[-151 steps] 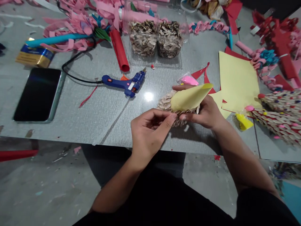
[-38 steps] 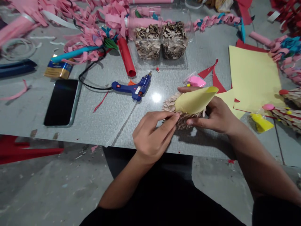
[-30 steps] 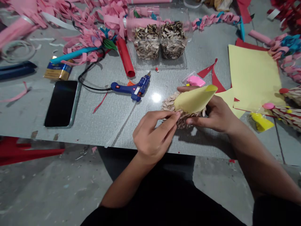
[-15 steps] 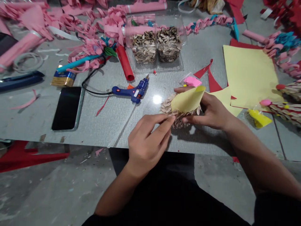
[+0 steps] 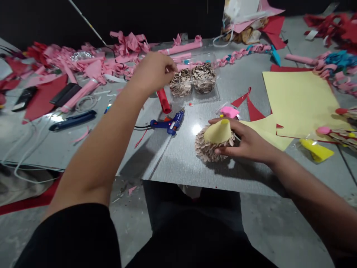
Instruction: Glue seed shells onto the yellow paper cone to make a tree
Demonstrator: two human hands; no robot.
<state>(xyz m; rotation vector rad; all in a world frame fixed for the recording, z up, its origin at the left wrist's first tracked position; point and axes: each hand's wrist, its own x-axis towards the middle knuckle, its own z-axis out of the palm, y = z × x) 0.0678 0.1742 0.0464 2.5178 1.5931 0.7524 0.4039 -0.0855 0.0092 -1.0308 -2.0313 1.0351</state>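
Observation:
My right hand [image 5: 248, 143] grips a yellow paper cone [image 5: 219, 133] from its right side, thumb in front and fingers behind. Overlapping pale seed shells [image 5: 205, 149] cover the cone's lower part; its tip is bare. My left hand [image 5: 156, 70] reaches over the left edge of a clear plastic container [image 5: 217, 91], its bent fingers a little apart from the thumb. Loose seed shells [image 5: 205, 80] fill two compartments there. Nothing shows in the left fingers, though the hand partly hides them. A blue glue gun [image 5: 170, 123] lies left of the cone.
Yellow paper sheets [image 5: 298, 100] lie at right over red paper. A pink packet [image 5: 229, 111] sits behind the cone, a yellow packet [image 5: 316, 150] to the right. A rolled red paper [image 5: 164, 101] stands near the container. Pink crepe scraps [image 5: 67, 61] spread across the back left.
My left hand has left the seed-covered cone and moved forward and left to the container. My right hand still holds the cone. The view has tilted up and turned left.

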